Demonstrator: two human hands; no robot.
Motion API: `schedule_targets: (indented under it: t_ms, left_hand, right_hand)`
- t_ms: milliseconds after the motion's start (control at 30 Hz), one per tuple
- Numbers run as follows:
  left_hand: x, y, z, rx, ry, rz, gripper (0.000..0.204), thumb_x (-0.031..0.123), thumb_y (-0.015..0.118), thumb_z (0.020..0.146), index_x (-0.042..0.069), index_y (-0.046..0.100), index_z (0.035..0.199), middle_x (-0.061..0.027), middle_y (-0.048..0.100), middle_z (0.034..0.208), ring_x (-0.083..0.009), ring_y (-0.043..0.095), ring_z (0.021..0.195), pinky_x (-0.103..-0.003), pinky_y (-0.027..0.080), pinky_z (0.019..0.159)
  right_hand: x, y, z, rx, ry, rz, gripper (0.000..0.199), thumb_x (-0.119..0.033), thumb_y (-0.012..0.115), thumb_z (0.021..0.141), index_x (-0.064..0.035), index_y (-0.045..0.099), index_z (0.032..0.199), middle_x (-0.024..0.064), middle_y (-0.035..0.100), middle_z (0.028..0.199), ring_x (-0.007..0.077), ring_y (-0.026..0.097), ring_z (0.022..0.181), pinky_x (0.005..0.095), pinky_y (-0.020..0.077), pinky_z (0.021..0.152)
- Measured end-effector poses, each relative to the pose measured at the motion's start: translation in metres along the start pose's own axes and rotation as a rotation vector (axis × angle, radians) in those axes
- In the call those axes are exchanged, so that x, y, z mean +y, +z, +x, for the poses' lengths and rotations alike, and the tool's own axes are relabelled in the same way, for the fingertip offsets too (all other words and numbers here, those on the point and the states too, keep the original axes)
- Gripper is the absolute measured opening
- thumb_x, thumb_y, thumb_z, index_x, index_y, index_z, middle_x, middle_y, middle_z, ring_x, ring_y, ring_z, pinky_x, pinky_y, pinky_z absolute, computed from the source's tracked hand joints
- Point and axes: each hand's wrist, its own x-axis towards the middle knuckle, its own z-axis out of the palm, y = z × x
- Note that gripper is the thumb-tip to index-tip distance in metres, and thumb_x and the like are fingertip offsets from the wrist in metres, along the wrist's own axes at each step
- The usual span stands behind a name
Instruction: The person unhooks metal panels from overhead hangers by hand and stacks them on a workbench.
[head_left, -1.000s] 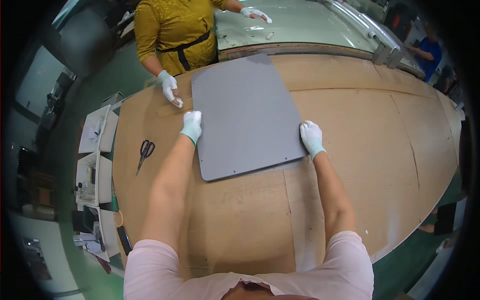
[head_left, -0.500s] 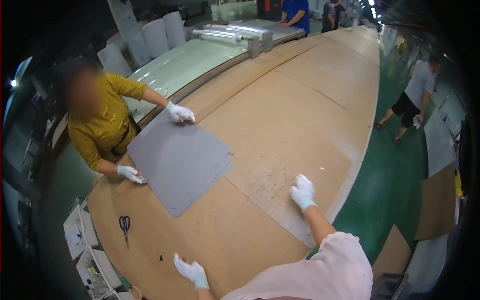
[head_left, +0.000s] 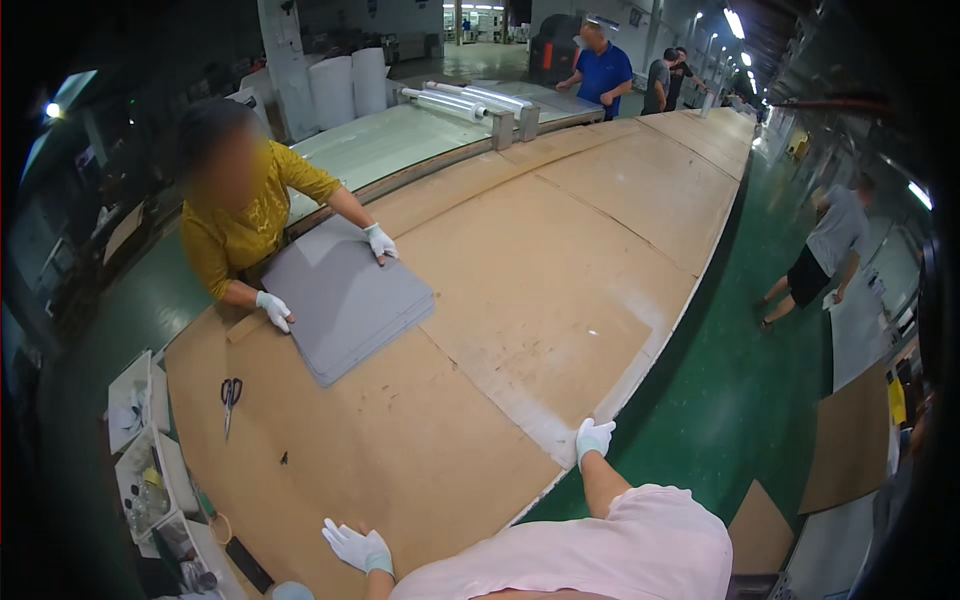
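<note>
My left hand [head_left: 357, 547], in a white glove, rests near the table's near edge with its fingers spread and nothing in it. My right hand [head_left: 594, 440], also gloved in white, lies at the table's right edge, fingers apart and holding nothing. Across the table, a co-worker in a mustard top has both gloved hands at a stack of grey sheets [head_left: 345, 300] with rounded corners. The co-worker's one hand [head_left: 380, 243] is on the far side of the stack, the other [head_left: 274, 310] at its left side. The brown table [head_left: 480, 420] bears scuffs and whitish smears.
Scissors [head_left: 230, 405] and a small dark scrap [head_left: 284, 458] lie on the table's left part. White bins [head_left: 150, 470] with bottles stand along its left edge. Behind are clear film rolls [head_left: 450, 103]. A person in grey [head_left: 830, 240] is on the green floor at right.
My right hand has moved from above the tabletop down to its right edge. My left hand has spread its fingers. The view has shifted; the co-worker's hands stay at the grey stack.
</note>
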Motion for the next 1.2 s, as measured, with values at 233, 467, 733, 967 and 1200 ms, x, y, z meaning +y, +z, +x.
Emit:
schedule_targets:
  t_ms: [233, 467, 733, 967, 1200]
  left_hand:
    - [0.004, 0.008, -0.01, 0.006, -0.019, 0.016, 0.04, 0.013, 0.065, 0.07, -0.007, 0.051, 0.101, -0.0192, 0.04, 0.133, -0.0367, 0.034, 0.126, -0.045, 0.032, 0.102]
    - [0.005, 0.013, -0.011, -0.019, -0.021, 0.045, 0.042, 0.013, 0.065, 0.069, -0.007, 0.051, 0.103, -0.0191, 0.039, 0.134, -0.0367, 0.034, 0.126, -0.045, 0.03, 0.103]
    - [0.007, 0.014, -0.006, -0.004, 0.018, 0.066, 0.042, 0.014, 0.064, 0.07, -0.007, 0.051, 0.104, -0.0201, 0.04, 0.133, -0.0375, 0.035, 0.125, -0.045, 0.032, 0.102]
    - [-0.003, 0.026, -0.013, -0.008, 0.019, 0.085, 0.046, 0.015, 0.063, 0.072, -0.007, 0.047, 0.109, -0.0209, 0.039, 0.134, -0.0385, 0.034, 0.125, -0.046, 0.032, 0.102]
    - [-0.005, 0.032, -0.016, -0.005, 0.029, 0.065, 0.044, 0.014, 0.064, 0.071, -0.007, 0.047, 0.106, -0.0207, 0.039, 0.133, -0.0376, 0.033, 0.125, -0.045, 0.03, 0.102]
  right_hand:
    - [0.006, 0.008, 0.003, 0.115, 0.083, 0.11, 0.052, -0.043, 0.051, 0.082, 0.0007, 0.049, 0.11, 0.0243, 0.058, 0.103, 0.0391, 0.058, 0.093, 0.0462, 0.0464, 0.08]
    - [0.004, 0.007, 0.004, 0.116, 0.084, 0.056, 0.048, -0.042, 0.052, 0.082, -0.0004, 0.051, 0.106, 0.023, 0.058, 0.1, 0.0386, 0.059, 0.091, 0.0469, 0.0466, 0.078]
    - [0.0, 0.011, 0.003, 0.129, 0.09, 0.03, 0.049, -0.043, 0.052, 0.082, -0.0002, 0.051, 0.106, 0.0229, 0.058, 0.102, 0.0375, 0.058, 0.092, 0.0461, 0.0463, 0.079]
    - [0.006, 0.018, 0.008, 0.129, 0.102, 0.025, 0.049, -0.043, 0.053, 0.083, -0.0004, 0.051, 0.106, 0.0223, 0.058, 0.102, 0.038, 0.058, 0.093, 0.0468, 0.046, 0.079]
    - [0.016, 0.025, 0.019, 0.148, 0.085, 0.022, 0.051, -0.043, 0.054, 0.082, 0.0008, 0.051, 0.108, 0.0237, 0.058, 0.103, 0.0387, 0.057, 0.094, 0.0459, 0.0457, 0.08]
